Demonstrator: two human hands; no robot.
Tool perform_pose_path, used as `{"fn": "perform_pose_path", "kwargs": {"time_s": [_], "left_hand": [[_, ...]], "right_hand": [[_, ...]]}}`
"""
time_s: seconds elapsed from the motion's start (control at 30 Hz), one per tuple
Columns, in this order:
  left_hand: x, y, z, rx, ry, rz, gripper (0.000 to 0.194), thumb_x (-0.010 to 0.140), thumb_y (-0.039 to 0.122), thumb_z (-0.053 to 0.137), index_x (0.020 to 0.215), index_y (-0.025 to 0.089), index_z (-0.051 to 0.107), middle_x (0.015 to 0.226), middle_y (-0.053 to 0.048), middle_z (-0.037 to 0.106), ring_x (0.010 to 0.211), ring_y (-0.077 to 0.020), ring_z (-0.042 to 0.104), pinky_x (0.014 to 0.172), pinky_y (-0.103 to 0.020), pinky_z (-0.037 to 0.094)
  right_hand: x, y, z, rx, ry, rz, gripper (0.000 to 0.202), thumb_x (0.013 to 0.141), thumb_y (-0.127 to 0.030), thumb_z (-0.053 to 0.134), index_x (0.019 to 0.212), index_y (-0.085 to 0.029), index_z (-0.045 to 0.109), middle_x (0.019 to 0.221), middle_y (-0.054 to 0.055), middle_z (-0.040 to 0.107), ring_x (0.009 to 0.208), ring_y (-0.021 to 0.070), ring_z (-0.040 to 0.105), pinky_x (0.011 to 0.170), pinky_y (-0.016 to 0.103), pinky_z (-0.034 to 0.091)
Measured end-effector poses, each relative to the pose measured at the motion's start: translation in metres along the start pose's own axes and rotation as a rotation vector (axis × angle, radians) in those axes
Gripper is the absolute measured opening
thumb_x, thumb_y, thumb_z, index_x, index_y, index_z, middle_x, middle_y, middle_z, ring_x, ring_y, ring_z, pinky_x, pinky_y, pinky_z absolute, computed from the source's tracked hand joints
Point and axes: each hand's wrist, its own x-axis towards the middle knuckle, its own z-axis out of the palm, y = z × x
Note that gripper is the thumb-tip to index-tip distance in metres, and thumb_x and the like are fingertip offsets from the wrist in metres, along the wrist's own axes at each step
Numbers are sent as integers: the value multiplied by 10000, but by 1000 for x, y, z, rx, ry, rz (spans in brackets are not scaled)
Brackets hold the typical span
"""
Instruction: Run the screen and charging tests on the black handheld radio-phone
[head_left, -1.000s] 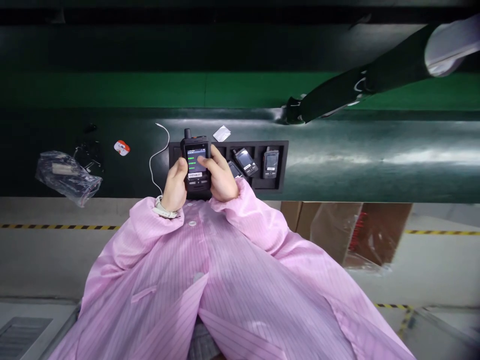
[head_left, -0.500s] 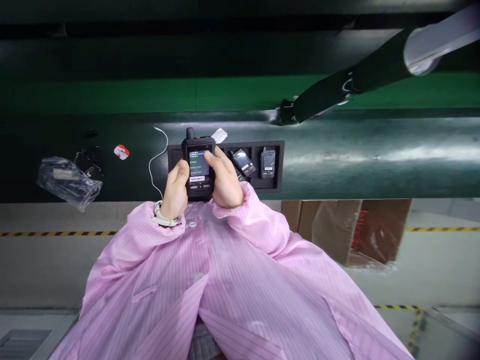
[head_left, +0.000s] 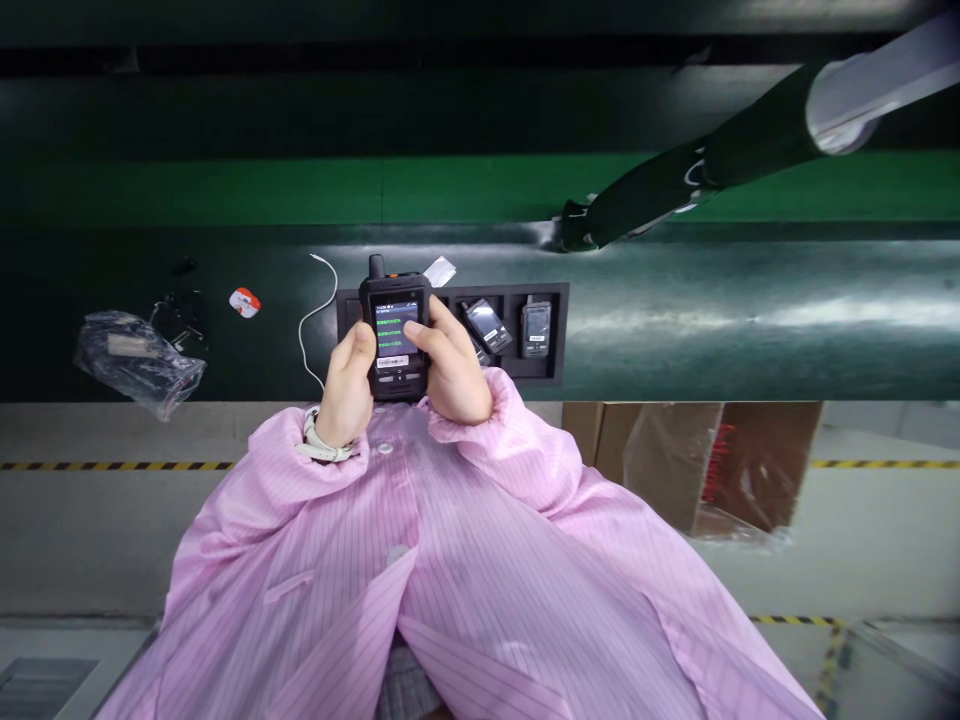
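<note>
A black two-way radio (head_left: pixel 398 368) with a stubby antenna and a lit screen is held upright in front of my chest. My left hand (head_left: pixel 348 385) is closed around its left edge, thumb on the side of the casing. My right hand (head_left: pixel 455 370) grips the right edge, and its thumb lies on the screen over rows of green text. Behind the radio lies a black compartment tray (head_left: pixel 559 345). In it rest a tilted radio (head_left: pixel 486 325) and a straight one (head_left: pixel 535 327); part of another is mostly hidden by my right hand.
Left on the green bench are a white cable (head_left: pixel 301 335), an orange-and-white sticker (head_left: pixel 245 302), a dark tangled cord (head_left: pixel 178 318) and a clear plastic bag (head_left: pixel 139 360). A white slip (head_left: pixel 439 271) lies behind the tray. A slanted post (head_left: pixel 652 195) rises at right; a cardboard box (head_left: pixel 765 465) stands below.
My right thumb has moved down and slightly left across the screen. The rows of green text on it have changed. The radio has shifted slightly left, still in both hands.
</note>
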Motion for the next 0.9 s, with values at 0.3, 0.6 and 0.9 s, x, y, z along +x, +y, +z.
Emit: {"fn": "perform_pose_path", "kwargs": {"time_s": [0.3, 0.6, 0.9], "left_hand": [[-3, 3, 4, -20, -13, 3, 514, 798, 658, 736, 995, 184, 761, 1082, -81, 795, 1265, -304, 676, 1085, -417, 548], [-6, 9, 12, -21, 21, 1, 531, 780, 662, 761, 965, 164, 763, 1074, -100, 807, 1240, -308, 694, 1082, -411, 547], [-4, 9, 12, -3, 31, 2, 528, 803, 648, 750, 993, 156, 761, 1082, -114, 805, 1243, -312, 692, 1092, -415, 541]], "right_hand": [[-3, -1, 0, 111, -26, -27, 370, 910, -531, 555, 1105, -236, 662, 1155, 28, 706, 1317, 276, 576, 1106, 441, 509], [-5, -4, 0, 114, -23, -25, 415, 880, -590, 572, 1107, -252, 652, 1197, 30, 713, 1317, 280, 575, 1126, 441, 504], [-5, -4, -1, -50, -28, -23, 567, 777, -436, 774, 1259, -235, 553, 1260, 59, 685, 1202, 274, 644, 1125, 458, 498]]}}
